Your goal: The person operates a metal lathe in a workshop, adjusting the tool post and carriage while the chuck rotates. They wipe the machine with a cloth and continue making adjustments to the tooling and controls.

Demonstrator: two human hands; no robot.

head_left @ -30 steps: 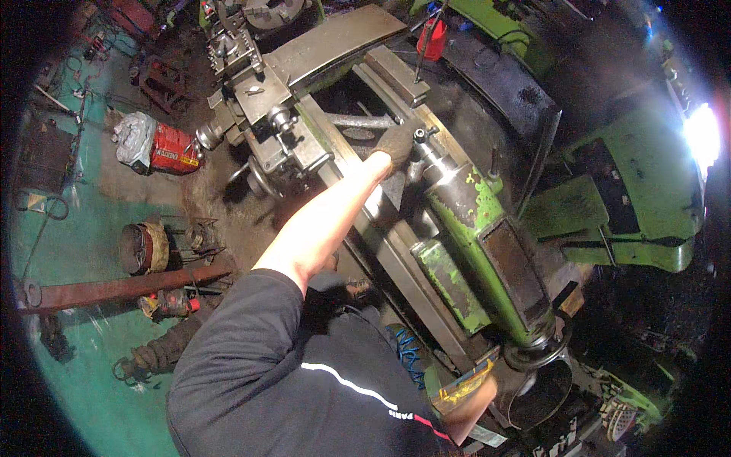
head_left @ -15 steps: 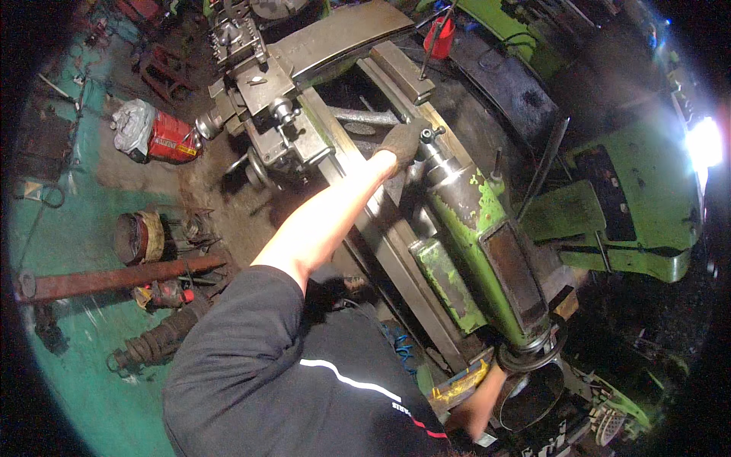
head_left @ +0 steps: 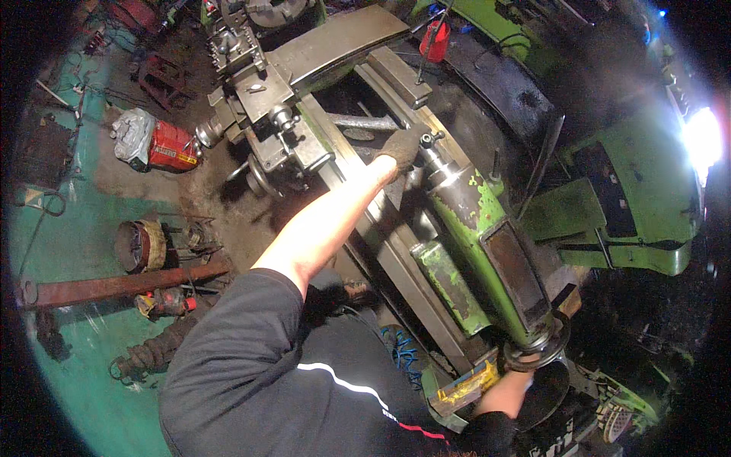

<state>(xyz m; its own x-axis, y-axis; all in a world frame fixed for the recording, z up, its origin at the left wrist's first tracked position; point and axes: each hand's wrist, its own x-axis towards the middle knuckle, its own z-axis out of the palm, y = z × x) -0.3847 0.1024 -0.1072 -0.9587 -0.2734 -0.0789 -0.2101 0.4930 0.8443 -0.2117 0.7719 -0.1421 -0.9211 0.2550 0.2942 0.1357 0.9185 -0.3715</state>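
My left arm stretches across a lathe bed (head_left: 415, 282). At its end my gloved left hand (head_left: 399, 149) is curled next to the bare metal quill (head_left: 438, 164) of the tailstock. Its fingers are turned away, so what they hold is hidden. A small bolt-like fitting (head_left: 431, 140) sticks out of the quill's tip, right beside the glove. The tailstock (head_left: 476, 221) is green with chipped paint. Behind it, at the lower right, my right hand (head_left: 524, 367) closes on the rim of the dark round handwheel (head_left: 553, 335); the handwheel partly covers its fingers.
The lathe's carriage (head_left: 270, 114) sits farther up the bed. A red can (head_left: 172, 145) stands at its left. On the green floor lie a rusty beam (head_left: 122, 284) and a dark coiled part (head_left: 156, 346). A green machine (head_left: 640, 190) fills the right side.
My right hand has moved up from below the handwheel onto its rim. My left hand has shifted very slightly and stays by the quill.
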